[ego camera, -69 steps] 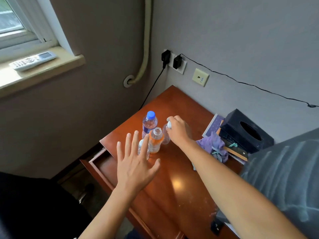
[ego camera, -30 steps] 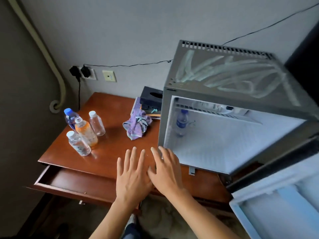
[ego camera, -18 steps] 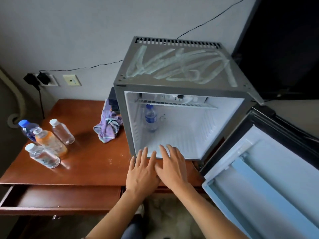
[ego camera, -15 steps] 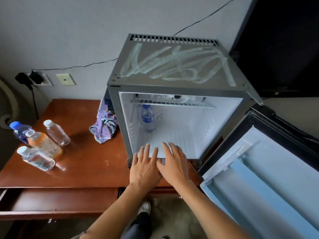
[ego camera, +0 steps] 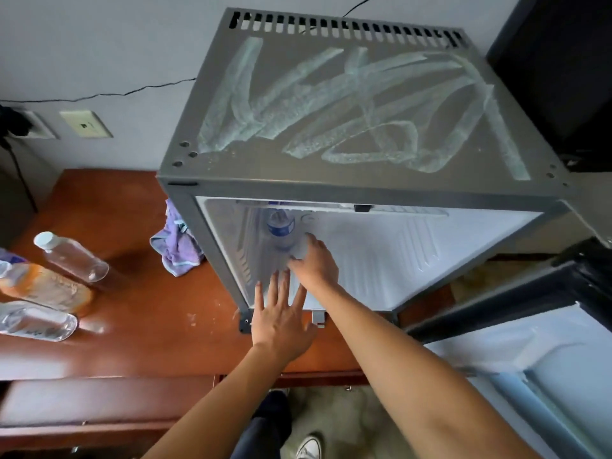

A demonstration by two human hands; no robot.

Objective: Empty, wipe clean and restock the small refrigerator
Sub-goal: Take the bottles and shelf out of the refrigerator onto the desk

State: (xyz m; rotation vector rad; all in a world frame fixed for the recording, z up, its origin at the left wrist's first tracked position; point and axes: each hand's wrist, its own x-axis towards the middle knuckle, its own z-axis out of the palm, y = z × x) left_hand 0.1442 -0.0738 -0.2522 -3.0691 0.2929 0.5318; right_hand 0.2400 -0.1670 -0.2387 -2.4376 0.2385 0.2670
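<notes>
The right hand [ego camera: 314, 263], held beside the left hand [ego camera: 281, 313] at the sill a moment ago, is now being curled round the clear blue-labelled water bottle [ego camera: 281, 230] inside the grey small refrigerator [ego camera: 347, 187]. The left hand is being kept flat and open just behind. Emptying is nearly being finished.

Wall socket [ego camera: 86, 124], black cable [ego camera: 99, 95]

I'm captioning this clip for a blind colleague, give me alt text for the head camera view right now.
A person's right hand reaches into an open small refrigerator toward a blue-labelled water bottle, while the left hand hovers open at its front edge. Left of it, on a wooden desk, stand three bottles and a purple cloth.
</notes>
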